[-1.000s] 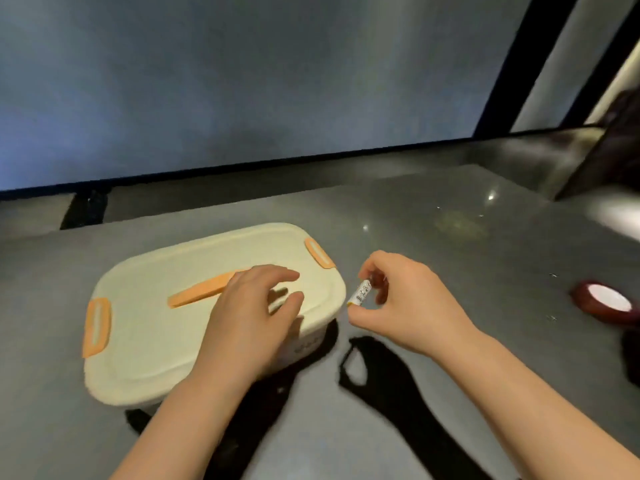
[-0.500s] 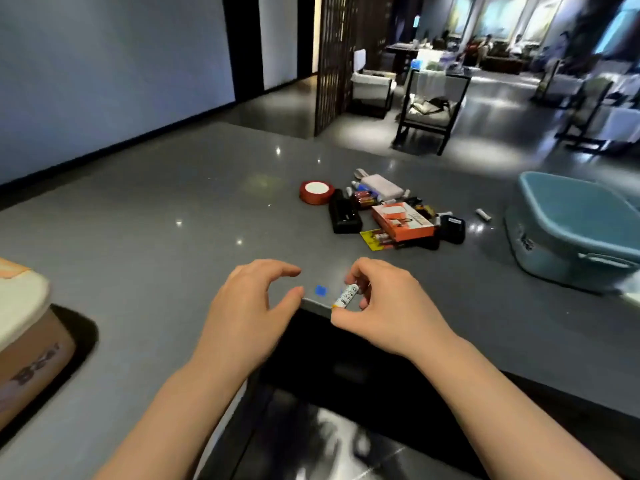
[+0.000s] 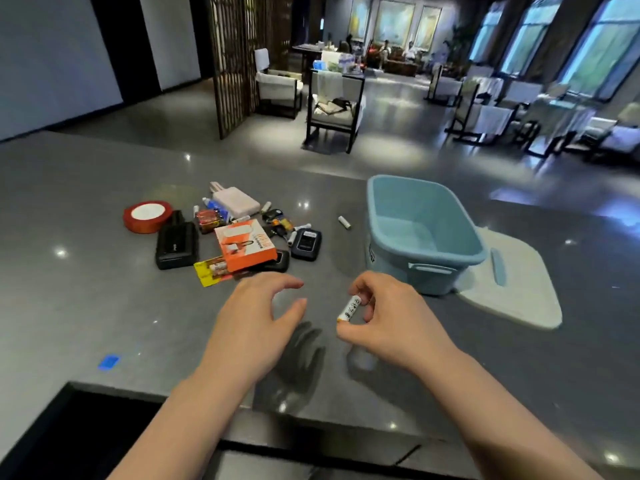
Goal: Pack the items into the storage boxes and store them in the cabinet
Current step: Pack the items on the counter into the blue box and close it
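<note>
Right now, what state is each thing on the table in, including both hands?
Blue storage box: open, upright, nothing visible inside.
Blue lid: off, lying flat beside the box.
White battery: pinched in the right hand, off the table.
Left hand: holds nothing, fingers loosely curved above the table.
Loose battery: lying on its side.
Red tape roll: lying flat.
Orange box: closed, resting on other items.

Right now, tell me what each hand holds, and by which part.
The right hand pinches a small white cylindrical battery by its two ends, thumb at the lower end. The left hand holds nothing.
</note>
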Demonstrator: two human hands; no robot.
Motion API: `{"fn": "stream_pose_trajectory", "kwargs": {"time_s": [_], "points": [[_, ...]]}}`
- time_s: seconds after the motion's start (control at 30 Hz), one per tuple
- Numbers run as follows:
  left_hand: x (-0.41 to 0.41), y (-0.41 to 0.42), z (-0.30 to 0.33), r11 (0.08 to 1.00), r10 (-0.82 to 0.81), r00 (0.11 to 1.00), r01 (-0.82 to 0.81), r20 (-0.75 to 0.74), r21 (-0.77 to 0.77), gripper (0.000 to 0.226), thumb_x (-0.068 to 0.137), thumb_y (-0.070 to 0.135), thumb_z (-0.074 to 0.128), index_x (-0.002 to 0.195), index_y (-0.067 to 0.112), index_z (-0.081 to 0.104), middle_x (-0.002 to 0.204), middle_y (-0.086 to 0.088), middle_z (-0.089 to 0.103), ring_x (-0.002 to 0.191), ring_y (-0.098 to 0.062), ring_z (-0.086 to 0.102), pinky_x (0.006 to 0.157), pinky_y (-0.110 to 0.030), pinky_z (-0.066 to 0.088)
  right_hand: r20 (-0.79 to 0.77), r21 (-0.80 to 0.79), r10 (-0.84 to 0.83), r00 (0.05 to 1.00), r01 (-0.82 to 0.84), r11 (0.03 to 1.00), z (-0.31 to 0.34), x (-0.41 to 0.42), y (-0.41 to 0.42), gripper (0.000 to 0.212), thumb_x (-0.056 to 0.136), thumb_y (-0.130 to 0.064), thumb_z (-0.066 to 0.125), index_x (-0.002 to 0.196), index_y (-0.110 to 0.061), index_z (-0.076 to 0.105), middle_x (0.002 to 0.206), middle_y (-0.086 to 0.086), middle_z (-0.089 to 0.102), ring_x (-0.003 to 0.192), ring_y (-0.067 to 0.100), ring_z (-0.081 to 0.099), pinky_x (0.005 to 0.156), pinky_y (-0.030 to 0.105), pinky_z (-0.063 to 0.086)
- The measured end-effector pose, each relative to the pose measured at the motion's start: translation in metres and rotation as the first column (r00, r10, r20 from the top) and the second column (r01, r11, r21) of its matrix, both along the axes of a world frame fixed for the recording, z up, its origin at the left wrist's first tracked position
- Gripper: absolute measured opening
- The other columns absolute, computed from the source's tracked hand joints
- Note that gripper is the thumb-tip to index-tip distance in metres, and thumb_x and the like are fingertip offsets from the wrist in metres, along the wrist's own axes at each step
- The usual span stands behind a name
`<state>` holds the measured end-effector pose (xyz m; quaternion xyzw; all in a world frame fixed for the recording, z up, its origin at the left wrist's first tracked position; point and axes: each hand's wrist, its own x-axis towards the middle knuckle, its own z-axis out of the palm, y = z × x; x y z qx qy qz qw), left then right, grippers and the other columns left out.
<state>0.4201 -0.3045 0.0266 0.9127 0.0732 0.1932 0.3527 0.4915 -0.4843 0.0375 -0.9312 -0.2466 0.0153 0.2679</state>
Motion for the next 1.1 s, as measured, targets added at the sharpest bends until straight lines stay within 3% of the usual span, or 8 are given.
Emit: {"fn": "stream_pose_trajectory", "kwargs": {"time_s": [0.17,0.4,0.6,0.7,0.77,0.87,0.97,1.1], "points": [[0.063,-0.019,0.001,0.996,-0.092,0.996,0.092,-0.014,0.016,0.025,0.084,0.032,0.064,0.110,0.031,0.064,0.115,0.017,0.060,0.114,-0.006,0.049,0.097,-0.028,0.038,-0.018,0.091,-0.159,0.987,0.160,0.983,-0.001,0.050,-0.027,0.053,0.044,-0.058,0.053,0.091,-0.034,0.056,0.075,-0.017,0.054,0.065,-0.007,0.050,0.060,0.015,0.036],[0.151,-0.027,0.001,0.969,-0.248,0.969,0.248,-0.008,-0.008,0.027,0.084,0.032,0.063,0.111,0.031,0.064,0.111,0.021,0.057,0.111,-0.003,0.050,0.093,-0.023,0.037,0.001,0.206,-0.374,0.928,0.365,0.908,0.007,0.107,-0.056,0.040,0.053,-0.043,0.071,0.091,-0.033,0.061,0.078,-0.015,0.060,0.071,-0.002,0.058,0.064,0.020,0.046],[0.196,-0.046,-0.013,0.958,-0.275,0.961,0.273,-0.017,-0.083,0.035,0.085,0.034,0.063,0.120,0.032,0.059,0.114,0.019,0.055,0.108,-0.007,0.051,0.086,-0.023,0.038,0.013,0.149,-0.432,0.902,0.426,0.892,0.010,0.167,-0.079,0.038,0.056,-0.039,0.078,0.091,-0.036,0.061,0.079,-0.018,0.061,0.071,-0.002,0.059,0.065,0.017,0.044],[0.208,-0.052,-0.024,0.956,-0.279,0.960,0.275,-0.031,-0.104,0.040,0.085,0.034,0.063,0.124,0.028,0.057,0.120,0.015,0.055,0.111,-0.006,0.051,0.091,-0.024,0.039,-0.027,-0.009,-0.351,0.936,0.350,0.937,0.008,0.208,-0.077,0.040,0.058,-0.036,0.080,0.093,-0.033,0.062,0.083,-0.016,0.061,0.072,0.006,0.060,0.072,0.026,0.049],[0.218,-0.055,-0.029,0.954,-0.271,0.962,0.265,-0.028,-0.138,0.041,0.085,0.036,0.062,0.125,0.029,0.055,0.122,0.017,0.053,0.113,-0.001,0.049,0.094,-0.022,0.039,-0.099,-0.186,-0.223,0.970,0.202,0.962,0.003,0.238,-0.068,0.043,0.059,-0.037,0.081,0.097,-0.030,0.061,0.090,-0.013,0.062,0.078,0.009,0.059,0.074,0.028,0.050],[0.231,-0.057,-0.036,0.950,-0.262,0.965,0.253,-0.026,-0.183,0.042,0.085,0.040,0.061,0.126,0.034,0.053,0.120,0.025,0.049,0.108,0.010,0.046,0.086,-0.006,0.033,-0.174,-0.441,-0.019,0.985,-0.060,0.895,-0.016,0.267,-0.047,0.047,0.061,-0.039,0.080,0.102,-0.028,0.059,0.096,-0.011,0.060,0.085,0.013,0.056,0.072,0.029,0.048],[0.243,-0.055,-0.042,0.947,-0.253,0.967,0.242,-0.028,-0.212,0.044,0.084,0.043,0.060,0.127,0.040,0.050,0.121,0.031,0.047,0.110,0.012,0.044,0.090,-0.011,0.034,-0.255,-0.532,0.105,0.961,-0.230,0.815,-0.036,0.285,-0.032,0.048,0.063,-0.036,0.079,0.105,-0.026,0.058,0.098,-0.008,0.059,0.086,0.015,0.053,0.072,0.031,0.048],[0.246,-0.057,-0.053,0.937,-0.280,0.959,0.264,-0.037,-0.230,0.047,0.088,0.050,0.049,0.134,0.047,0.039,0.141,0.031,0.033,0.128,0.011,0.032,0.101,-0.014,0.026,-0.305,-0.536,0.172,0.937,-0.318,0.782,-0.058,0.290,-0.023,0.038,0.064,-0.033,0.077,0.091,-0.028,0.051,0.096,-0.004,0.060,0.086,0.020,0.056,0.073,0.036,0.052]]}}
